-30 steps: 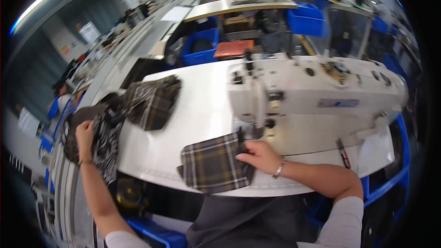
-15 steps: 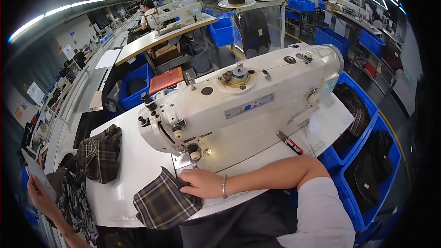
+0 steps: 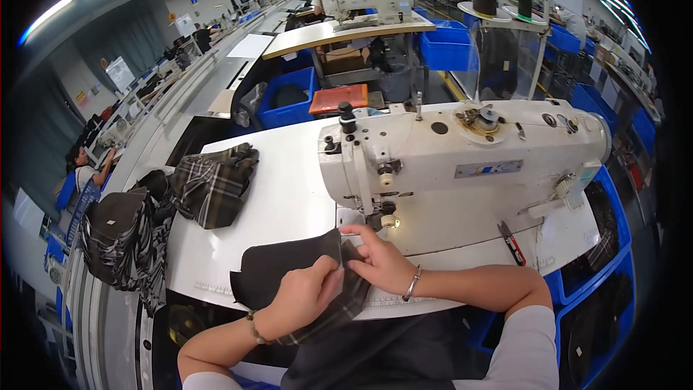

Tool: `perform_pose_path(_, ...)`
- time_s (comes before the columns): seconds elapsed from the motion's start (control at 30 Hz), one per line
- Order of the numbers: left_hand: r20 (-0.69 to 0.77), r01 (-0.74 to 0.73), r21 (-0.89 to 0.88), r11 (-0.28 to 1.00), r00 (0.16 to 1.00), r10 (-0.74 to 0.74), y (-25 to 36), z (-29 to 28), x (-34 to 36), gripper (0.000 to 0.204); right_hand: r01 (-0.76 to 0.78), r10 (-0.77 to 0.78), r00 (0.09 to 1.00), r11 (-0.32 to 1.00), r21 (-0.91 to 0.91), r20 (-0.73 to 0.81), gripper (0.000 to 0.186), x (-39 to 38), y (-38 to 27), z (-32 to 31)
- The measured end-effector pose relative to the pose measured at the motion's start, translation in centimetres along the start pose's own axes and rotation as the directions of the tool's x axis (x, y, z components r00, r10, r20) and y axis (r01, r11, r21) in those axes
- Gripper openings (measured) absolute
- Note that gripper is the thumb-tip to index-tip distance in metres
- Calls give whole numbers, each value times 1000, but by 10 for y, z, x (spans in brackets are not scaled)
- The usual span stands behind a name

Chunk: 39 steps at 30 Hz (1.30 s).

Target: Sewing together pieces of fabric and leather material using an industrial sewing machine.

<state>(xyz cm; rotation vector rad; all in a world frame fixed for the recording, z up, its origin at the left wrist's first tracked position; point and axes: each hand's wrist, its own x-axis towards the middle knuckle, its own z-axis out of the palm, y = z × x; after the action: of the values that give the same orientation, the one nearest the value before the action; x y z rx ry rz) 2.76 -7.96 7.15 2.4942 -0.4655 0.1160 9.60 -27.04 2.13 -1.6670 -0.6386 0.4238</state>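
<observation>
Away from the fabric pile (image 3: 115,238) at left, the left hand (image 3: 307,292) joins the right hand (image 3: 381,266), both pinched closed on the dark panel (image 3: 278,267) over plaid fabric (image 3: 352,302), near the sewing machine (image 3: 433,166), making the hold two-handed.

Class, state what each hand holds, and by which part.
Left hand and right hand hold dark fabric layered with plaid fabric, near its right-hand edge.

Head view: we look down and forward, fisheye-wide, from head height.
Table (image 3: 285,180): close below us, across the middle.
</observation>
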Motion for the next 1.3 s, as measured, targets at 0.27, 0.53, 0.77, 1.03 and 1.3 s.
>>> perform_pose_path(0.27,424,454,-733,507,887,-180,-24,17,-3,23,66,-70,996,995,-70,-51,14,10,13,-13)
perform_pose_path(0.53,372,389,-764,515,917,-141,-30,-2,-2,31,167,-241,968,836,-523,-76,22,4,-5,-8)
perform_pose_path(0.77,-246,-114,-55,992,964,98,-56,-31,8,46,251,-320,941,878,-408,-109,10,-2,-16,-10)
perform_pose_path(1.03,112,326,-433,840,944,-309,-66,-46,-13,30,206,-208,978,950,-235,14,12,-4,-22,-8)
perform_pose_path(1.3,60,-73,-551,831,990,127,-82,-36,-19,30,141,-134,989,979,-146,53,11,-9,-28,-7)
